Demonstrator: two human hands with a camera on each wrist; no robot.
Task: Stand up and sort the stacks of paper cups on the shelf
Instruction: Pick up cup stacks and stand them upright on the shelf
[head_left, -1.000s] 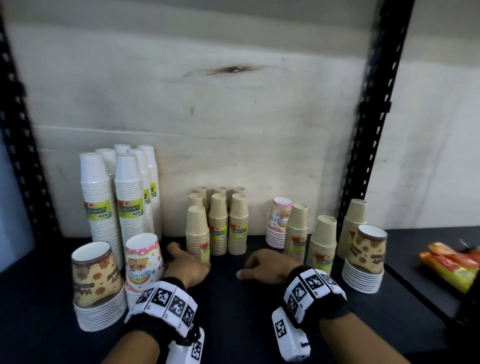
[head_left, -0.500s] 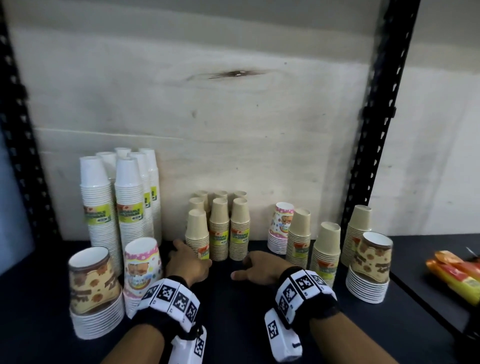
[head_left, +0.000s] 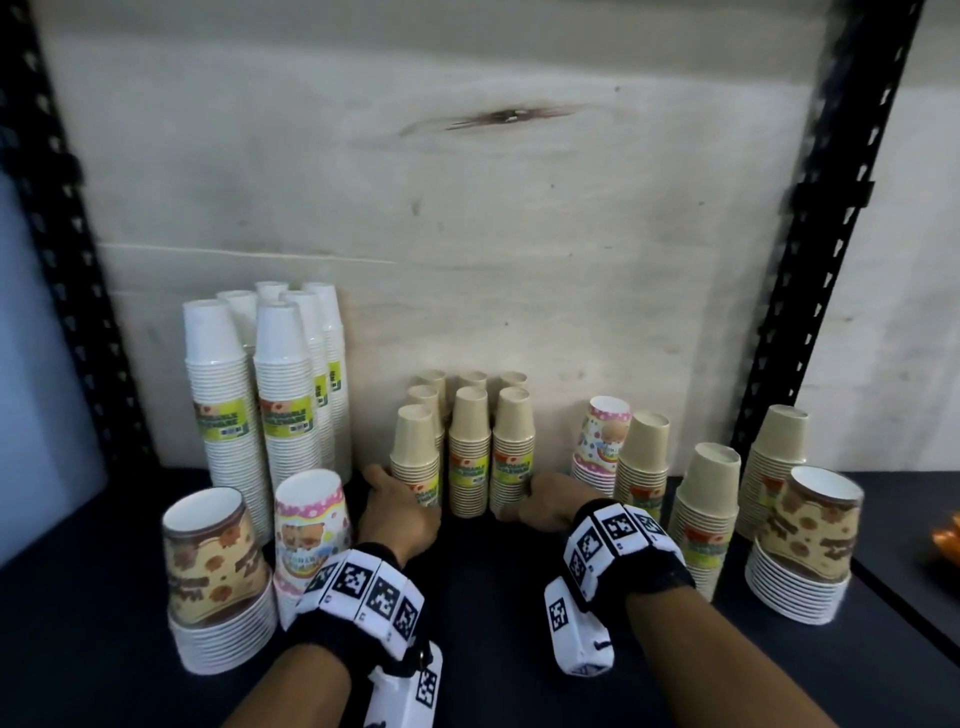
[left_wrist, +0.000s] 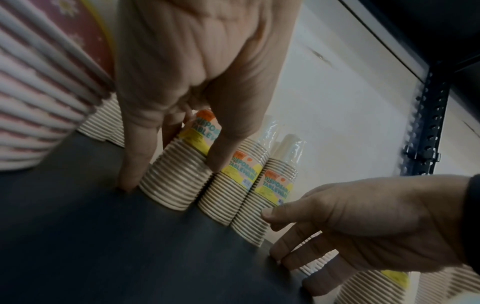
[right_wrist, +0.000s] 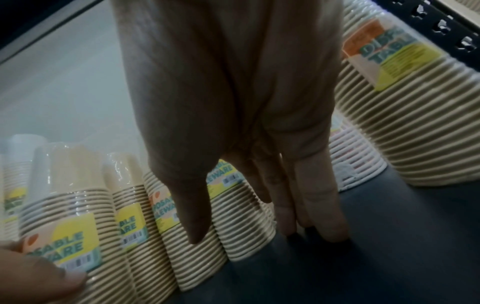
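Several short stacks of brown paper cups (head_left: 467, 452) with yellow labels stand bunched at the back middle of the dark shelf (head_left: 493, 613). My left hand (head_left: 402, 493) touches the front left stack (left_wrist: 179, 185), with straight fingers (left_wrist: 130, 164) down its left side and the thumb on its front. My right hand (head_left: 530, 496) touches the front right stack (right_wrist: 241, 226), with its thumb (right_wrist: 192, 216) on the front and straight fingers (right_wrist: 317, 205) along the right side, tips on the shelf. Neither hand lifts anything.
Tall white cup stacks (head_left: 260, 395) stand at the back left, with two patterned stacks (head_left: 215, 561) (head_left: 309, 525) in front of them. To the right are a pink patterned stack (head_left: 602, 441), more brown stacks (head_left: 706, 509) and a bear-print stack (head_left: 810, 540). A black upright (head_left: 795, 260) rises behind.
Both hands have slid forward from the bare shelf to the brown stacks and now bracket the group from left and right. The head has moved closer.
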